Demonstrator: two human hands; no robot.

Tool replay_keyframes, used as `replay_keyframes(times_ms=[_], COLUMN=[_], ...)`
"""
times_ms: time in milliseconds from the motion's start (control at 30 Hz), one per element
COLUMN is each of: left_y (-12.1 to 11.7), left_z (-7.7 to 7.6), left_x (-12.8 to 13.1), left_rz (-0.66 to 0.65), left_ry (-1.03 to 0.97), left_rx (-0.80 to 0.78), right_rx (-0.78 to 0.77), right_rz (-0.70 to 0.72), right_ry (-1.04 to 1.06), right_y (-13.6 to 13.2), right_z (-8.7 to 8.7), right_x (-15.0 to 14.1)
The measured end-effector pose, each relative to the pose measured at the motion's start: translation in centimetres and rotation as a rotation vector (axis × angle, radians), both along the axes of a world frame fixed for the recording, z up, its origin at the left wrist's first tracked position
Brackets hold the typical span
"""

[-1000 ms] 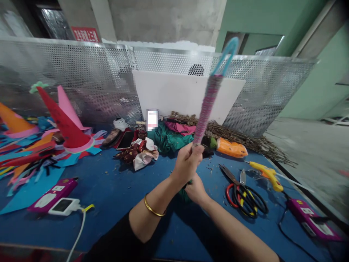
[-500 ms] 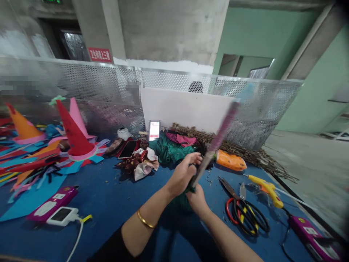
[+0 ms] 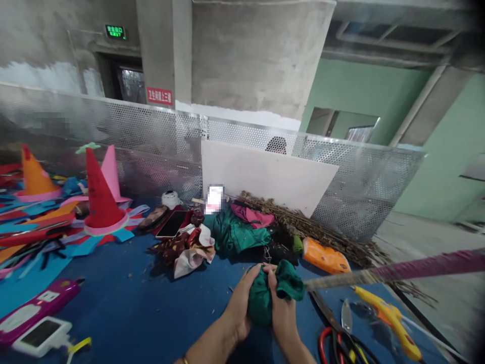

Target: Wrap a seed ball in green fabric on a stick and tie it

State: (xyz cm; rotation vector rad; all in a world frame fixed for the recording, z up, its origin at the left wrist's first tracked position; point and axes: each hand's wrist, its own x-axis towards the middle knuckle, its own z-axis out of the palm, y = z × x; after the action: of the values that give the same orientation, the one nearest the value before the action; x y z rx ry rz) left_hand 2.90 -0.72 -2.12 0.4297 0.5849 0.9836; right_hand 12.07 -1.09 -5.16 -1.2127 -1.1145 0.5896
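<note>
A bundle of dark green cloth (image 3: 260,303) is between my two hands, its gathered edge flaring out to the right. My left hand (image 3: 242,301) cups the rounded part from the left, fingers curled over the top. My right hand (image 3: 282,316) is closed around the other side, at the gathered neck. From the flared cloth a long wrapped stick (image 3: 413,269) points right, pale near the cloth and purple further out. Its far end is outside the view, and its end inside the cloth is hidden.
Scissors (image 3: 333,323), a yellow glue gun (image 3: 390,318) and an orange packet (image 3: 326,255) lie right. Dry twigs (image 3: 303,222), green fabric (image 3: 237,232), scraps (image 3: 193,250) and a phone (image 3: 172,224) are behind. Left are felt cone hats (image 3: 102,197) and a purple power strip (image 3: 41,308).
The stick has swung from upright down to the right, nearly level. My left hand has left the stick, opened, and closed on the green cloth. The view has tilted up.
</note>
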Motion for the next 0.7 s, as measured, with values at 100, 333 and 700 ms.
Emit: replay_keyframes(times_ms=[100, 333, 700], left_y=[0.0, -1.5, -1.2], left_z=[-0.5, -0.8, -2.3], left_x=[0.0, 0.5, 0.4], left_rz=[0.144, 0.292, 0.396], left_ry=[0.131, 0.223, 0.584], left_rx=[0.098, 0.2, 0.526], right_rx=[-0.095, -0.112, -0.069], right_rz=[0.008, -0.057, -0.105], right_ry=[0.157, 0.057, 0.033], right_y=[0.2, -1.6, -0.6], right_z=[-0.4, 1.1, 1.3], right_x=[0.3, -0.7, 0.2])
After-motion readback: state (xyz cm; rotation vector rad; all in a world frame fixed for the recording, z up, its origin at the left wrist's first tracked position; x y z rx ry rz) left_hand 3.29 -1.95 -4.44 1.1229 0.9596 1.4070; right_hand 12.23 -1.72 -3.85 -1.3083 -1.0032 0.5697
